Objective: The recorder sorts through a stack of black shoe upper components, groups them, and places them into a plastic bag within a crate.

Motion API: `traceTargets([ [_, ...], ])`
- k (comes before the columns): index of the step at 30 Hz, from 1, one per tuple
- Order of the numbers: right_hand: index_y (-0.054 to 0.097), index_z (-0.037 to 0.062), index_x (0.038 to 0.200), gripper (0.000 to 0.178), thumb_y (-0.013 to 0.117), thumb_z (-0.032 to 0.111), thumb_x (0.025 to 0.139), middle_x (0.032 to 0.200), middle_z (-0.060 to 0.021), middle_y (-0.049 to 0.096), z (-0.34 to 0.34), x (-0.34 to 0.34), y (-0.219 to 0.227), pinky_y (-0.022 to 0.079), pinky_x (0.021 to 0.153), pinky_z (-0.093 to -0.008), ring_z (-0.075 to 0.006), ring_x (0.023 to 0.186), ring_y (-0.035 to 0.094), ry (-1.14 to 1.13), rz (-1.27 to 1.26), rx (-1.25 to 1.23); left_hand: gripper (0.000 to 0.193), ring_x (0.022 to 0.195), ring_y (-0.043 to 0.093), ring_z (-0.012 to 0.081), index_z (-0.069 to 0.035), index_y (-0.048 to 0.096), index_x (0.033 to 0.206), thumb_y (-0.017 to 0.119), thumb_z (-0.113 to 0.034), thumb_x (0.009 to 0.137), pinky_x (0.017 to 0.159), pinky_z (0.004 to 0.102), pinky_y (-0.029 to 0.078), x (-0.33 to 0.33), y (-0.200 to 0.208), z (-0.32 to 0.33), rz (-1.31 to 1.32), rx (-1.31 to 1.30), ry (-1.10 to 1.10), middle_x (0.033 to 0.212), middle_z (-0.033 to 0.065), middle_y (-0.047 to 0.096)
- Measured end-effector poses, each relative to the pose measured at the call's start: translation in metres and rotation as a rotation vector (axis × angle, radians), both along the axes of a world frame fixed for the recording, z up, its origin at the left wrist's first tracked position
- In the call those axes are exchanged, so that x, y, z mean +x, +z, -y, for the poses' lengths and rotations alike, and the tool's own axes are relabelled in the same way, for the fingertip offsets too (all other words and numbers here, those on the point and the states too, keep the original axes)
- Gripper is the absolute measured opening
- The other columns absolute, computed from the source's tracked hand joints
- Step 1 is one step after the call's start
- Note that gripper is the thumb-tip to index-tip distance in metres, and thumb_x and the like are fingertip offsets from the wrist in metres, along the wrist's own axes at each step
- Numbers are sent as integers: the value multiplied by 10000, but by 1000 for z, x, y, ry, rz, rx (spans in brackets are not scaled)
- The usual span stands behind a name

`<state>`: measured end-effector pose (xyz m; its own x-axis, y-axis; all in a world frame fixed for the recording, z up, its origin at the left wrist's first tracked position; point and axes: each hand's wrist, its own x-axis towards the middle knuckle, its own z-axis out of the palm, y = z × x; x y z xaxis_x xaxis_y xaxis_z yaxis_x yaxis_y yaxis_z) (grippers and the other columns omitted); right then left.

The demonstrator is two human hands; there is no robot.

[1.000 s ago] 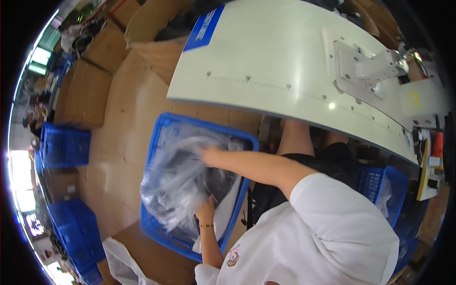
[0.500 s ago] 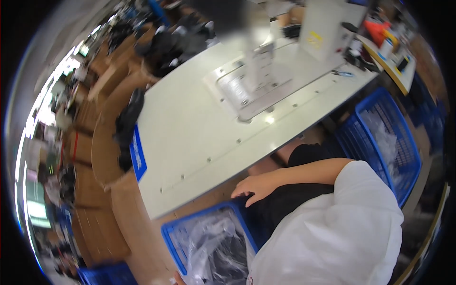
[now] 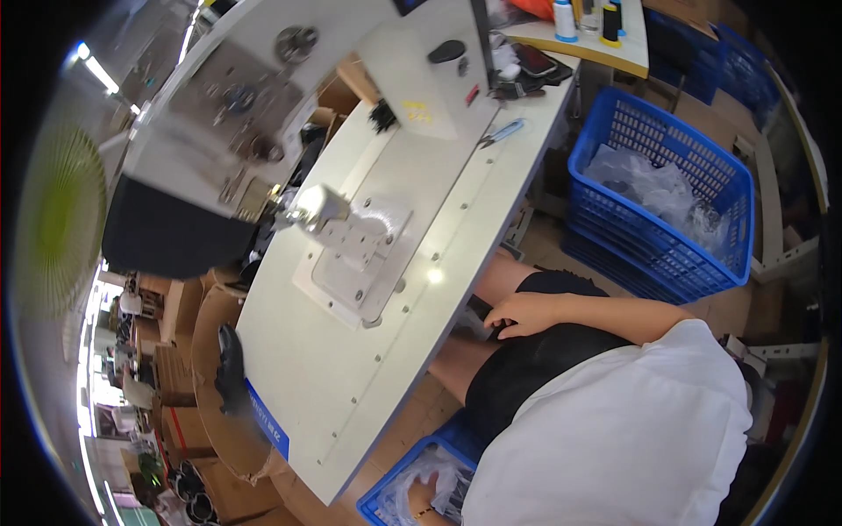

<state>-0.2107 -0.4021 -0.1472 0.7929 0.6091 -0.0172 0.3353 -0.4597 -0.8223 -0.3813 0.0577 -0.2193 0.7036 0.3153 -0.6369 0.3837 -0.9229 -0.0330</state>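
Note:
My right hand (image 3: 526, 314) rests over my lap on the black shorts (image 3: 526, 373), its fingers loosely bent and holding nothing. My left hand (image 3: 423, 496) is down in a blue basket (image 3: 375, 498) at the lower edge. Its fingers are partly seen, slightly apart against clear plastic bags (image 3: 399, 488) with dark contents. Whether it pinches any of the plastic is hard to make out. Beyond my lap stands a sewing machine (image 3: 320, 210) on a pale worktable (image 3: 289, 351). Nothing lies under its needle area that I can see.
A larger blue basket (image 3: 662, 254) with plastic bags stands at the right. Blue-handled thread snips (image 3: 503, 132) and a phone (image 3: 535, 60) lie on the table's far end. Thread spools (image 3: 610, 24) stand on a side shelf. Cardboard boxes (image 3: 224, 491) and a green fan (image 3: 57, 219) are leftward.
The view has swung to the right, bringing the larger basket fully in. My left hand now shows inside the near basket, among the plastic. My right hand stays over my lap.

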Motion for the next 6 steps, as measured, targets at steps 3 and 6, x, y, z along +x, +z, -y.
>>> traceTargets([
  [3,555,49,1038,334,613,177,736,916,-168,579,31,-4,-18,452,715,-354,-277,812,583,-23,-3,-97,697,1034,520,313,-16,453,1197,579,-498,711,870,389,408,-21,-23,-8,-134,244,74,1097,197,542],
  [6,563,70,1029,327,616,193,732,993,-180,575,84,-13,-34,421,839,-356,-264,969,546,-271,53,-192,702,1068,490,349,-30,429,1225,569,-501,724,908,374,388,-11,-34,21,26,240,71,1118,194,531],
])
